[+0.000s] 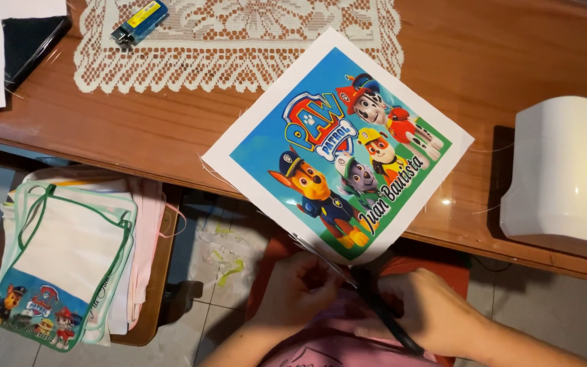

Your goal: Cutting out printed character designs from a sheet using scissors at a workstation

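**Hands at the near corner of the printed sheet**

The left hand [298, 289] is curling partly closed, its fingers pinching the near corner of the square white-bordered sheet printed with colourful cartoon dogs [338, 146]. The right hand [429, 309] is closing around the dark handles of the black-handled scissors [375, 299], whose blades are angling up and to the left and meeting the sheet at its lowest corner.

The sheet is lying diagonally on the glossy brown wooden surface [171, 129], with its near corner overhanging the front edge above the person's lap. Its far corner is overlapping the white lace runner [239, 47], on which a blue and yellow lighter [139, 22] is resting. To the right, a white plastic machine housing [562, 170] is sitting on the surface, well apart from the sheet, with bare wood between them. White paper over a dark flat object [8, 47] is occupying the far left corner.

Below the surface edge on the left, a wooden stool [154, 299] is carrying a stack of white fabric bags with green trim [69, 258]; the top one is showing the same cartoon print along its lower band.
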